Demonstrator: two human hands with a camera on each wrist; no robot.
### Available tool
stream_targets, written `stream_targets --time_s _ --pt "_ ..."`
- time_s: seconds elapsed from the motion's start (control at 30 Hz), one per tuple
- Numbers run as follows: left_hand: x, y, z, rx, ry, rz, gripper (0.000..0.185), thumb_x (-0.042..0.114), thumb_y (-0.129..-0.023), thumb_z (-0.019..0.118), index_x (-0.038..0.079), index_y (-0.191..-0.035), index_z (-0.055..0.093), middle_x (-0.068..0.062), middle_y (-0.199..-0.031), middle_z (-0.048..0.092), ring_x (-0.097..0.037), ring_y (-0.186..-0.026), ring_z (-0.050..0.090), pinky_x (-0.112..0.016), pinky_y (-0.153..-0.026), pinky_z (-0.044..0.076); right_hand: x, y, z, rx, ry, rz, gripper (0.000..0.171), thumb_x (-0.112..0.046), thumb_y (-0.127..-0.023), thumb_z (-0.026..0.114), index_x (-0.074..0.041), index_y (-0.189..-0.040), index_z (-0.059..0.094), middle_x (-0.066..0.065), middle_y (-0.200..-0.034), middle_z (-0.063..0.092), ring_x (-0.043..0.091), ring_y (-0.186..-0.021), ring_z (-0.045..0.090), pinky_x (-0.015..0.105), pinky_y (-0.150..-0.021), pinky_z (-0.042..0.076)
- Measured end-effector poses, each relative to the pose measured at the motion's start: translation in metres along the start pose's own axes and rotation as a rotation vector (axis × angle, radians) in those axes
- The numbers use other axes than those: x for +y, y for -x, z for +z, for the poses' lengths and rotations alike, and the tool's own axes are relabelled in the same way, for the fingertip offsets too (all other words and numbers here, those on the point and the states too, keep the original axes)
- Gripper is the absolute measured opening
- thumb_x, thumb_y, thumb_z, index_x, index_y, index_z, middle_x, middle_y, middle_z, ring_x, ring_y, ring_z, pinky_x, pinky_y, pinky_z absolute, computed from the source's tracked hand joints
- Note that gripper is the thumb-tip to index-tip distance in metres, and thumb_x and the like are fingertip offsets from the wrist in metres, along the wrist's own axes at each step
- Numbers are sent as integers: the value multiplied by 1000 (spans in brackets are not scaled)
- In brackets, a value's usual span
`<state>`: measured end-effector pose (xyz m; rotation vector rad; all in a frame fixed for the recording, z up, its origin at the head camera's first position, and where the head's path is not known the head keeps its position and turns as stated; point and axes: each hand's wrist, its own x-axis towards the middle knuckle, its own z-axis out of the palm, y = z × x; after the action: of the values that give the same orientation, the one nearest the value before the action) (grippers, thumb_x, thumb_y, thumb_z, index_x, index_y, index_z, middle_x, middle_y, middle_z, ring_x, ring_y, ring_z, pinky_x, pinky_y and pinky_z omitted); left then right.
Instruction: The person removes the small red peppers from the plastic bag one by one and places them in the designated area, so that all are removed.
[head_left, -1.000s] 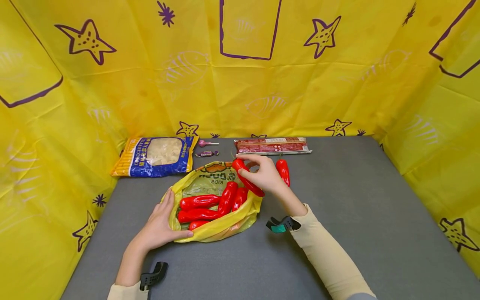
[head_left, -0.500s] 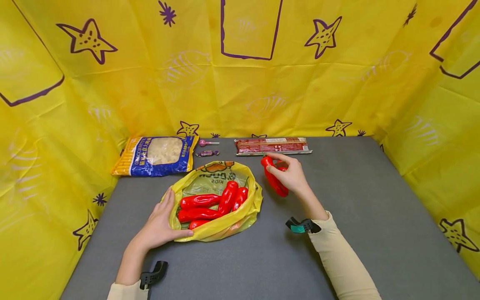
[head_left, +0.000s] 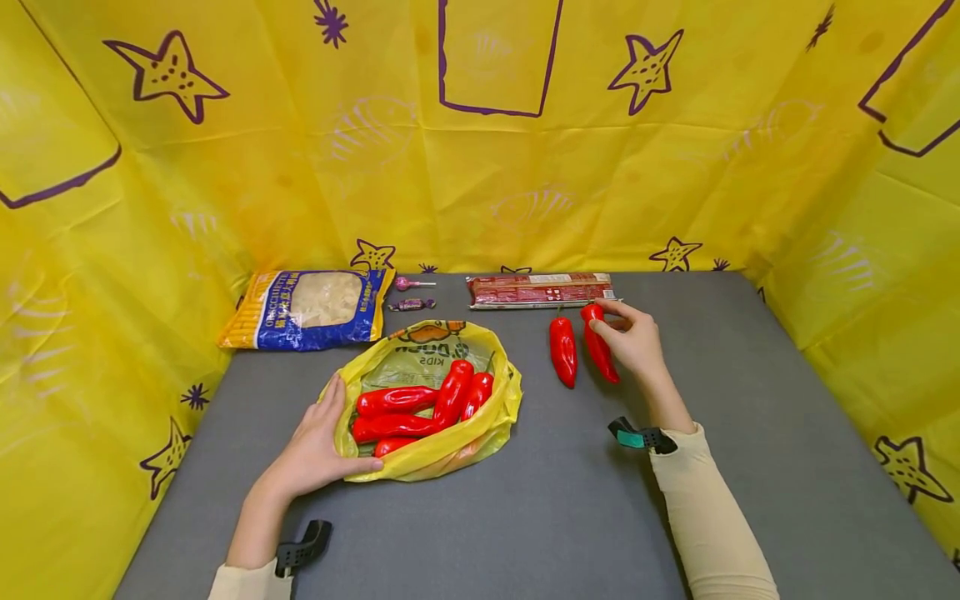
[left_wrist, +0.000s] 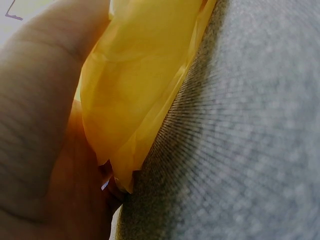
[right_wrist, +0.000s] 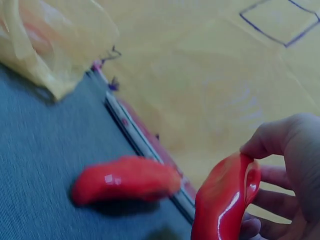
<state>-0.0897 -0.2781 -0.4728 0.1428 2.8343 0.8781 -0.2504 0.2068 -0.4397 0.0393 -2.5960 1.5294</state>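
My left hand [head_left: 310,438] rests spread against the left side of a yellow plastic bag [head_left: 467,446], its thumb along the front rim. Several glossy red chili peppers [head_left: 397,401] lie inside the bag, whose mouth gapes upward. In the left wrist view, the bag's yellow film [left_wrist: 135,75] lies beside the thumb, near the grey surface. On the right, my right hand [head_left: 633,337] pinches another red chili pepper [right_wrist: 225,200] near its stem end, between thumb and fingers. A single red chili pepper [head_left: 563,351] lies on the table just left of it.
A blue and yellow pasta bag [head_left: 311,308] lies at the back left. Beside it are a pink lollipop [head_left: 405,283] and a purple wrapped candy [head_left: 412,305]. A long red packet [head_left: 536,291] lies behind the peppers, against the yellow curtain [head_left: 480,183].
My right hand has carried its chili pepper rightward from the bag's rim, past the one on the table to its right side. The left hand stays at the bag.
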Motion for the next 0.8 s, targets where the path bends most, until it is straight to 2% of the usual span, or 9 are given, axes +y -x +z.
stream_targets --time_s 0.13,0.27,0.47,0.6,0.8 --pt "-2 1 1 0 -5 2 148 70 -73 87 1 -169 -2 -23 -177 -3 -60 -151 17 -81 -114 26 15 -2 -4 27 -2 52 44 -23 -99 72 -9 -140 70 19 -136 70 24 -100 69 13 -67 51" --pt "-3 0 1 1 -2 4 147 70 -74 86 3 -169 -4 -22 -178 -4 -60 -152 15 -81 -115 24 28 -6 -6 45 -17 107 44 -23 -99 71 -8 -140 70 21 -136 69 13 -93 64 14 -66 51" --pt "-3 -4 0 1 6 13 147 68 -74 87 2 -169 -3 -22 -177 -5 -62 -153 11 -82 -116 21 40 -12 -8 52 -55 163 44 -23 -100 72 -8 -141 69 21 -138 67 17 -98 61 14 -67 50" --pt "-4 -3 -1 -7 -3 -5 148 69 -74 87 2 -169 -4 -21 -178 -6 -62 -153 12 -81 -116 21 44 -13 -7 45 -70 167 44 -23 -99 72 -9 -141 69 20 -140 67 12 -97 61 14 -70 49" --pt "-3 -4 0 -14 -10 -1 148 69 -74 87 1 -168 -4 -22 -177 -7 -63 -151 14 -82 -115 23 50 -10 -6 69 -85 170 44 -24 -99 72 -9 -141 70 21 -135 68 7 -89 59 15 -67 48"
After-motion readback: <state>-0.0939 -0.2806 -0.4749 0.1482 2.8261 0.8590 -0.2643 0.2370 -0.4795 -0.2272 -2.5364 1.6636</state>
